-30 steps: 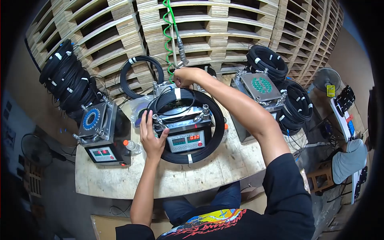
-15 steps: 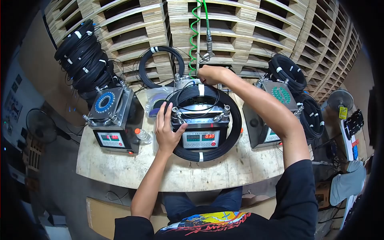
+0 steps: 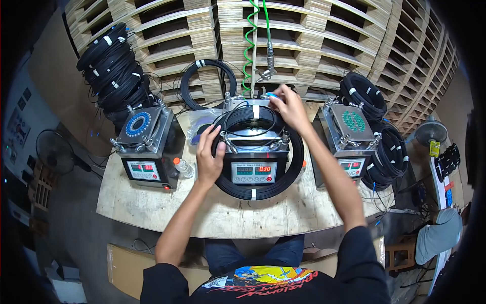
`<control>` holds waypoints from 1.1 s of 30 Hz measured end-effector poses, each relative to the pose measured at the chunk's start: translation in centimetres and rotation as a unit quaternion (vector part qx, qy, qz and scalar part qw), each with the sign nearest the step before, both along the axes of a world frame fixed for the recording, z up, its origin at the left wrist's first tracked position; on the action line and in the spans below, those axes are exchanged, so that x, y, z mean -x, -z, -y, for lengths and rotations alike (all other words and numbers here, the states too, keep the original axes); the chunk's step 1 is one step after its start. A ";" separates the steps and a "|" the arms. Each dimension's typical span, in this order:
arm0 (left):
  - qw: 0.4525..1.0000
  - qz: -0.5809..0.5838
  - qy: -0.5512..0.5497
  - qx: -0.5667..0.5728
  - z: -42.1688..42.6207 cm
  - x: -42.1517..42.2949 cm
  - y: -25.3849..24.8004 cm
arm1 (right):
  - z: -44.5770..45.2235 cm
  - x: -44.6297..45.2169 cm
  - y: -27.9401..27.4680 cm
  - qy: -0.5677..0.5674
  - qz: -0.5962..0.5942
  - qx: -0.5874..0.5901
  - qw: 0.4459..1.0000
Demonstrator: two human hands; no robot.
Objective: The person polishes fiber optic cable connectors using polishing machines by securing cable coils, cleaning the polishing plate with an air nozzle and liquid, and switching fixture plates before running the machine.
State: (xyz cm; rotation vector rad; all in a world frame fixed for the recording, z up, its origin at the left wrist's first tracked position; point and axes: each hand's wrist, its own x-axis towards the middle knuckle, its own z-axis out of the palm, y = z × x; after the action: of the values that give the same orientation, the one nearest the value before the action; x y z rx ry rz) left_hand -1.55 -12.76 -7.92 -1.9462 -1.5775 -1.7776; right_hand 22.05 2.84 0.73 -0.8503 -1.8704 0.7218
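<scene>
Since the earlier frame the right hand (image 3: pixel 289 109) had shifted rightward, fingertips pinched around a blue piece (image 3: pixel 272 95); the left hand's (image 3: pixel 208 164) spread fingers rested against the black coil (image 3: pixel 242 194) beside them. A hard tug could have tangled the coil.

We see the cable coil (image 3: pixel 295 164) as matt, plastic-looking, w/ smooth tape (image 3: pixel 254 194); ctr machine's clamps (image 3: pixel 286 138) glossy metal, its ctrl panel (image 3: pixel 253 173) smooth plastic-like; bench (image 3: pixel 253 219) scuffed matt wood, pallets (image 3: pixel 306 35) rough ply, btl (image 3: pixel 186 168) glossy clear plastic, shirt (image 3: pixel 349 261) matt cloth.
</scene>
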 end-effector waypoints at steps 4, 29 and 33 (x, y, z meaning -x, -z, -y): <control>0.999 0.022 0.020 0.034 -2.8 2.2 -4.2 | 3.5 -0.2 3.7 0.082 -0.160 -0.008 0.984; 0.676 -0.603 0.161 0.391 -19.7 -3.6 -14.1 | 5.5 0.3 4.8 0.134 -0.137 -0.070 0.979; 0.651 -0.652 0.173 0.347 -20.2 -3.6 -13.4 | 5.0 0.3 5.3 0.135 -0.144 -0.085 0.977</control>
State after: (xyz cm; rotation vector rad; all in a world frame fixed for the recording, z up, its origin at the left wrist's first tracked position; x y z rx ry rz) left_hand 2.04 7.44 5.45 -2.7315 -1.2361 0.6396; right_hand 21.71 -2.21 -4.55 -0.8203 -1.4993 0.4791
